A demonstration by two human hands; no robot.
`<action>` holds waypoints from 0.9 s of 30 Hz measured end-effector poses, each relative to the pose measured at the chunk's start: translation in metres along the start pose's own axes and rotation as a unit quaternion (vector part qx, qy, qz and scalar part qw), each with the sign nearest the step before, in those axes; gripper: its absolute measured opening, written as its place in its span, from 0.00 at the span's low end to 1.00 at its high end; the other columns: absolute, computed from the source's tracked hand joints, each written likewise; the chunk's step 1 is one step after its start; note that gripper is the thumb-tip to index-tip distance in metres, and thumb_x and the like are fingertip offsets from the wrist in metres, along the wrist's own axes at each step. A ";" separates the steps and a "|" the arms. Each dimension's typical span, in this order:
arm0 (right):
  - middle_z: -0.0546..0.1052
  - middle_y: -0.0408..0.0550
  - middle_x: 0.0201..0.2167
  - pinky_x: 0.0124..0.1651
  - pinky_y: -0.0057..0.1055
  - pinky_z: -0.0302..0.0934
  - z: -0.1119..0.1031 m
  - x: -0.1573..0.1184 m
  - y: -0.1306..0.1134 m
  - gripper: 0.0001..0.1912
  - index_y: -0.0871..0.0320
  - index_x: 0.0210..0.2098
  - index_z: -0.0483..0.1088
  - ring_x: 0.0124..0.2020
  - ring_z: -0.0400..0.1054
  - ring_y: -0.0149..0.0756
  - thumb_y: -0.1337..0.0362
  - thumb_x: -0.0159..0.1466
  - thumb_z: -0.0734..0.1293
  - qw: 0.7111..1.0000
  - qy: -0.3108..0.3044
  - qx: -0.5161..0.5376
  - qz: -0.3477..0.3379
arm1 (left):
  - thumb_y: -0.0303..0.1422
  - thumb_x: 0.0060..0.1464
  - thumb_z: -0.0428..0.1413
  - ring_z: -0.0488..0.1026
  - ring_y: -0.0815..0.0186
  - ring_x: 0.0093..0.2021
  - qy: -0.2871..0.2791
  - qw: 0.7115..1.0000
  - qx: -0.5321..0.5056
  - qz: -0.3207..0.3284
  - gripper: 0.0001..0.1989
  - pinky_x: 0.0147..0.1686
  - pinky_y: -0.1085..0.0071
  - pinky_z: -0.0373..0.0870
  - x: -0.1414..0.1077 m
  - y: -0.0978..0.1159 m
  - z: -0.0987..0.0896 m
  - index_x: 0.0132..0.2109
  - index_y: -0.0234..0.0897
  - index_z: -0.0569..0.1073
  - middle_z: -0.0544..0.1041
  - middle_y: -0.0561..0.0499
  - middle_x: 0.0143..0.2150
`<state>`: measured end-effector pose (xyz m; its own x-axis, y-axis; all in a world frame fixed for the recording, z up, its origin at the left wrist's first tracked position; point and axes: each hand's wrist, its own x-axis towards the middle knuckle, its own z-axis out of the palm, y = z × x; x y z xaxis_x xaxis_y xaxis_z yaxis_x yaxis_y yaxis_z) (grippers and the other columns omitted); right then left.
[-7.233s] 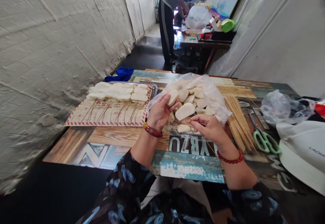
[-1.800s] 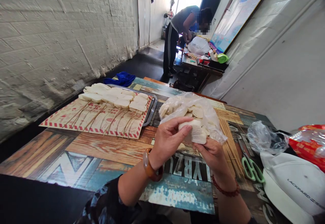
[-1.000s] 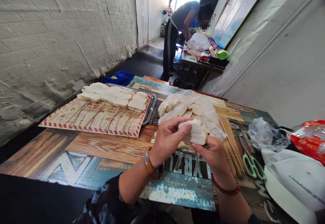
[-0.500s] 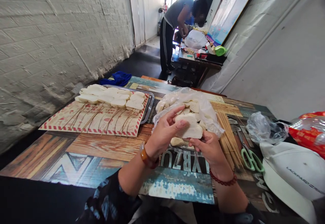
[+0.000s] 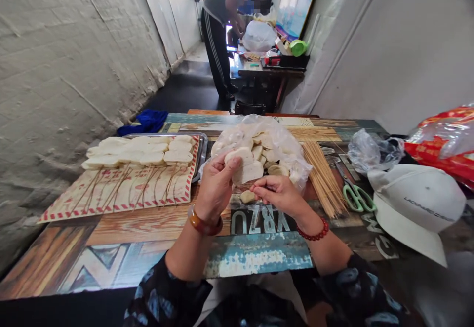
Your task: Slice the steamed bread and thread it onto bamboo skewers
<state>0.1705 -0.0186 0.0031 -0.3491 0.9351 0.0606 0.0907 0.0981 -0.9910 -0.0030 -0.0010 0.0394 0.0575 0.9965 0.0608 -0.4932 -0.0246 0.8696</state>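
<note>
Between the thumb and fingers of my left hand [image 5: 217, 186] are pale bread slices [image 5: 247, 169], held upright over a clear plastic bag [image 5: 300, 169]. My right hand [image 5: 279, 194] is closed in a pinch just below the slices' right edge, on a thin skewer that is mostly hidden by the fingers. More slices fill the bag behind both hands. A small bread piece [image 5: 247, 197] lies on the table under the slices. To the left, rows of skewered bread slices [image 5: 129, 151] rest on a printed paper sheet [image 5: 70, 196], sticks pointing towards me.
A metal tray [image 5: 202, 156] shows beside the paper sheet. Loose bamboo skewers [image 5: 326, 181], green-handled scissors [image 5: 357, 196], a crumpled bag [image 5: 370, 151], a white cap [image 5: 418, 198] and a red package [image 5: 440, 142] lie on the right. A person [image 5: 222, 8] bends over another table behind.
My right hand has shifted left along the lower edge of the slices, and the skewer below it shows less. My left hand now grips the slices nearer their left end. The camera view has shifted.
</note>
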 end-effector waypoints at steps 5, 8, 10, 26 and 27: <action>0.76 0.43 0.20 0.19 0.23 0.58 0.000 -0.001 -0.002 0.16 0.58 0.30 0.78 0.17 0.65 0.27 0.51 0.62 0.72 1.000 0.003 -0.012 -0.009 | 0.43 0.47 0.70 0.79 0.64 0.36 -0.001 1.000 0.004 -0.004 0.19 0.35 0.72 0.75 -0.001 -0.003 0.000 0.42 0.35 0.81 0.83 0.48 0.37; 0.78 0.44 0.22 0.19 0.23 0.59 0.000 0.000 0.000 0.15 0.58 0.30 0.78 0.17 0.65 0.27 0.52 0.62 0.72 1.000 -0.009 -0.005 -0.006 | 0.43 0.48 0.69 0.80 0.63 0.36 -0.004 1.000 0.019 -0.006 0.19 0.34 0.71 0.75 -0.002 -0.003 -0.001 0.43 0.34 0.81 0.83 0.47 0.37; 0.78 0.44 0.22 0.19 0.23 0.61 0.000 0.001 0.000 0.15 0.58 0.31 0.78 0.17 0.66 0.27 0.51 0.61 0.72 1.000 -0.016 0.011 -0.004 | 0.43 0.49 0.69 0.80 0.63 0.37 -0.013 0.999 0.029 -0.002 0.20 0.35 0.71 0.75 -0.002 -0.003 -0.002 0.44 0.35 0.81 0.83 0.47 0.38; 0.74 0.40 0.21 0.19 0.22 0.52 -0.054 -0.015 -0.029 0.09 0.56 0.33 0.79 0.18 0.58 0.24 0.56 0.59 0.73 0.967 0.226 0.046 -0.104 | 0.36 0.59 0.60 0.78 0.60 0.47 -0.115 0.929 0.347 0.062 0.15 0.50 0.65 0.72 0.019 -0.062 -0.004 0.49 0.32 0.78 0.82 0.40 0.48; 0.74 0.40 0.21 0.19 0.22 0.52 -0.055 -0.014 -0.029 0.09 0.56 0.33 0.79 0.18 0.58 0.23 0.57 0.59 0.73 0.968 0.221 0.050 -0.105 | 0.34 0.58 0.59 0.77 0.59 0.48 -0.120 0.907 0.395 0.080 0.14 0.50 0.64 0.71 0.021 -0.068 -0.003 0.50 0.31 0.78 0.81 0.40 0.48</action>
<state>0.2240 -0.0163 0.0374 0.0859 0.9546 0.2852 -0.0381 0.2892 -0.9565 0.0290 0.0223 -0.0199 0.2743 0.9314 0.2394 0.2582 -0.3111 0.9146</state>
